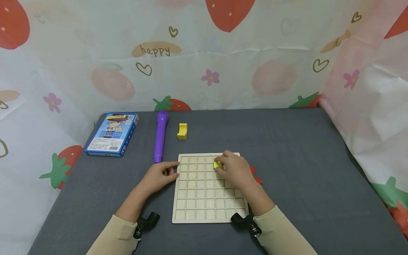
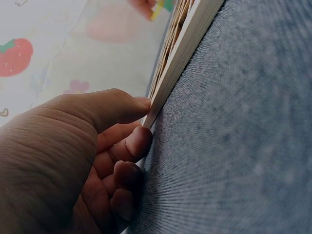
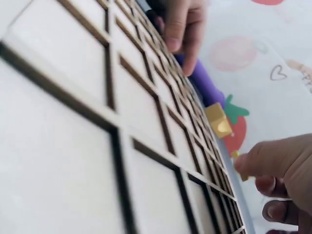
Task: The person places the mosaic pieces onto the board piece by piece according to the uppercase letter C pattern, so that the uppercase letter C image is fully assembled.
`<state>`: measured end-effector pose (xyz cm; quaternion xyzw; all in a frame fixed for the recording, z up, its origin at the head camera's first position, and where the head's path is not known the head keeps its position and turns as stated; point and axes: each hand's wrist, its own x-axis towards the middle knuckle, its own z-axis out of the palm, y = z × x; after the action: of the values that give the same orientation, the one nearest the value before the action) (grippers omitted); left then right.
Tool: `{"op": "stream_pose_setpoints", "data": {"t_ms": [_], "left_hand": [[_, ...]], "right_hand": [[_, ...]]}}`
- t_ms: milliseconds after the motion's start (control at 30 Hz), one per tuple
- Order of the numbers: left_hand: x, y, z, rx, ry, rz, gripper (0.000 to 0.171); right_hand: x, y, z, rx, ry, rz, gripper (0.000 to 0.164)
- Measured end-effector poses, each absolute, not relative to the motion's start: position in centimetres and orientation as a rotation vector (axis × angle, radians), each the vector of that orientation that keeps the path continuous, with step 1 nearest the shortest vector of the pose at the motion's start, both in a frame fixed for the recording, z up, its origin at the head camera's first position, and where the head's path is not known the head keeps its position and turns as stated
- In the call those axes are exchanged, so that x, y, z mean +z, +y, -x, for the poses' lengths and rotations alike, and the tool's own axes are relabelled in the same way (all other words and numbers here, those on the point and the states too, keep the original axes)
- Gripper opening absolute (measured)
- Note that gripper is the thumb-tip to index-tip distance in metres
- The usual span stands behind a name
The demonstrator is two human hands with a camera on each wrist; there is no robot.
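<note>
A square wooden grid board (image 1: 200, 194) lies flat on the dark table. At its left edge my left hand (image 1: 159, 177) touches the rim with thumb and index fingertips; in the left wrist view that thumb (image 2: 114, 108) meets the board's pale side (image 2: 183, 53), other fingers loosely bent. Over the board's upper right part, my right hand (image 1: 235, 170) pinches a small yellow block (image 1: 217, 164) between thumb and fingers. Most of this block is hidden by the fingers, and the right wrist view shows only bits of its yellow (image 3: 244, 177). Pale, bare squares fill the visible grid.
Behind the board stands a yellow notched block (image 1: 182, 131). A purple microphone-shaped stick (image 1: 160, 136) lies left of it, and a blue printed box (image 1: 111, 134) farther left. Red pieces (image 1: 258, 180) show partly past the right hand. A strawberry-patterned cloth (image 1: 223, 63) hangs behind the table.
</note>
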<state>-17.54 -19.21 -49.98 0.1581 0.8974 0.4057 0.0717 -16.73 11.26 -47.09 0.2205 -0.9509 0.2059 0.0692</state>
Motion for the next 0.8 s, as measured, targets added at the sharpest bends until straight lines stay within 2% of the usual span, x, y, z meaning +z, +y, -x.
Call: {"op": "stream_pose_setpoints", "data": {"t_ms": [600,800], "left_hand": [[-50.14,-19.38,17.35,1.201,2.709,-0.445,0.039],[-50.00,-19.23,17.41,1.199,2.708,-0.460,0.040]], "right_hand": [[-47.62,11.27,16.55,0.455,-2.900,-0.619,0.020],[-47.28,11.86,16.57,0.394,-2.941,-0.638,0.027]]}}
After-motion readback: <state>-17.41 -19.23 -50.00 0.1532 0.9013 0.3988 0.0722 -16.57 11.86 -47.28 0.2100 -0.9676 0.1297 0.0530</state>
